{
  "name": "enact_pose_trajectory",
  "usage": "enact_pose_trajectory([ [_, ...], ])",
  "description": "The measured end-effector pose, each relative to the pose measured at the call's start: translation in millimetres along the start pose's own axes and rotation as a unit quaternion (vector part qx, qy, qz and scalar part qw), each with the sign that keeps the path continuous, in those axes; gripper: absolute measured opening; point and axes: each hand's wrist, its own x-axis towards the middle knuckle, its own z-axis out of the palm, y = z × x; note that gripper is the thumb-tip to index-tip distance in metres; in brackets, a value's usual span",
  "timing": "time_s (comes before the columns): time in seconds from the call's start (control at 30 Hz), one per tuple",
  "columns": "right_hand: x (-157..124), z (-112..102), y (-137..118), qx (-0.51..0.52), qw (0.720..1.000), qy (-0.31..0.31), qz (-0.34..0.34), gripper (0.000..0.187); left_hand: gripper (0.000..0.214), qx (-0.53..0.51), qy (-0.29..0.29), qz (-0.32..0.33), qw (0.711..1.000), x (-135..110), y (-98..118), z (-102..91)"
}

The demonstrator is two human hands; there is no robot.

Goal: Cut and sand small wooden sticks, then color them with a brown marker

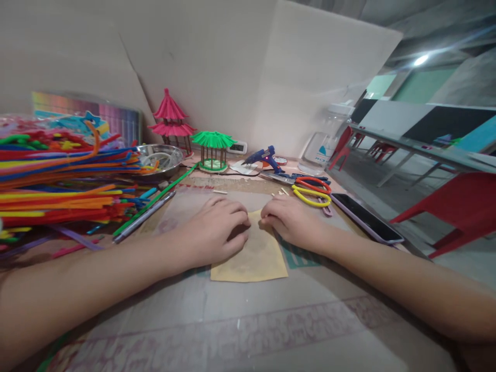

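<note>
A person works at a crowded craft tabletop (pixel 271 320), where the risks, read left to right, seem to lie in the clutter. The loose heap of pipe cleaners (pixel 58 181) spills toward the left forearm and could be scattered by a sweep of the elbow. A pen (pixel 144 217) lies near the left hand (pixel 215 232) and could roll. The glue gun (pixel 265 156), propped beyond the right hand (pixel 290 222) with a small light apparently glowing on its body, could burn a finger or drip if it is live. A phone (pixel 366 218) lies near the tabletop's right edge, where a nudge from the right forearm might push it off. The tan paper sheet (pixel 251 261) looks light enough to slide or crease under uneven pressure. It lies flat at the centre of the tabletop, partly under both hands. The left hand, curled knuckles-up, covers its upper left corner. The right hand, likewise curled, presses fingertips at its upper right edge. Whether either hand pinches anything small cannot be told.
</note>
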Motion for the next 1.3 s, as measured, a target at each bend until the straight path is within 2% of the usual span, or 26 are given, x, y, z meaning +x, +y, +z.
enact_pose_trajectory([
  [0.1, 0.1, 0.0, -2.6, 0.062, 0.998, -0.024, -0.006, 0.011, 0.020, -0.007, -0.007, 0.002, 1.000, -0.4, 0.3, 0.2],
  [0.3, 2.0, -0.3, -0.7, 0.027, 0.999, -0.008, 0.028, 0.012, 0.022, -0.004, 0.002, -0.002, 1.000, -0.8, 0.9, 0.8],
  [0.47, 0.2, 0.3, -0.6, 0.054, 0.998, -0.020, 0.002, 0.012, 0.019, -0.009, -0.004, 0.000, 1.000, -0.2, 1.1, 0.8],
  [0.6, 0.4, 2.6, 6.9, 0.038, 0.998, 0.025, 0.031, 0.011, 0.021, -0.016, 0.007, 0.013, 1.000, -2.3, -1.5, 1.1],
  [0.73, -4.9, 3.8, 10.6, 0.121, 0.985, 0.106, 0.059, 0.010, 0.021, -0.046, 0.005, 0.057, 0.997, -5.0, -2.5, -0.3],
  [0.8, -6.5, 4.6, 10.9, 0.145, 0.980, 0.116, 0.075, 0.012, 0.021, -0.053, 0.001, 0.060, 0.997, -5.1, -1.7, -1.8],
  [0.97, -5.7, 5.7, 13.7, 0.158, 0.978, 0.107, 0.084, 0.023, 0.021, -0.061, 0.001, 0.054, 0.997, -4.6, -0.1, -4.0],
  [1.13, -7.2, 2.1, 16.1, 0.122, 0.985, 0.105, 0.068, 0.022, 0.020, -0.057, 0.002, 0.050, 0.997, -5.4, -0.4, -2.8],
  [1.3, -8.6, 0.3, 16.8, 0.082, 0.995, 0.047, 0.036, 0.021, 0.020, -0.053, 0.002, 0.053, 0.997, -5.7, -0.4, -2.8],
])
